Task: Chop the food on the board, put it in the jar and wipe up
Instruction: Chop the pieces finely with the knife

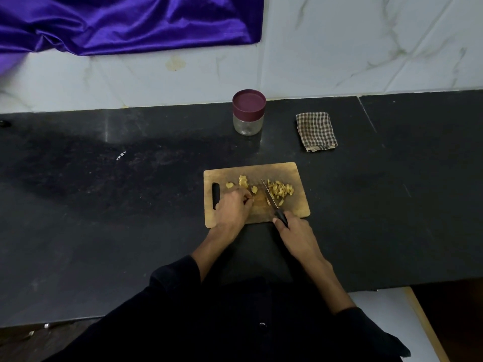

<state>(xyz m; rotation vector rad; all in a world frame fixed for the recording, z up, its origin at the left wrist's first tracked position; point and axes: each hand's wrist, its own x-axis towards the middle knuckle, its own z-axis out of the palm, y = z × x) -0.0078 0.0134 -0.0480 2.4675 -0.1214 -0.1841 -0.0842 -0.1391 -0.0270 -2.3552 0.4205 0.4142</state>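
A wooden cutting board [292,173] lies on the black counter. A heap of yellow chopped strips [281,191] sits on its right half, and a few larger yellow chunks [243,181] lie left of centre. My right hand [295,233] grips the black handle of a knife [270,195] whose blade rests on the board just left of the heap. My left hand [234,207] rests on the board with curled fingers at the chunks; whether it pinches a piece is hidden. A glass jar [248,124] with a maroon lid stands closed behind the board.
A folded checked cloth [316,131] lies right of the jar. The black counter [130,205] stretches wide to the left and right. Purple satin fabric [125,24] hangs on the marble wall behind. The counter's front edge runs near my body.
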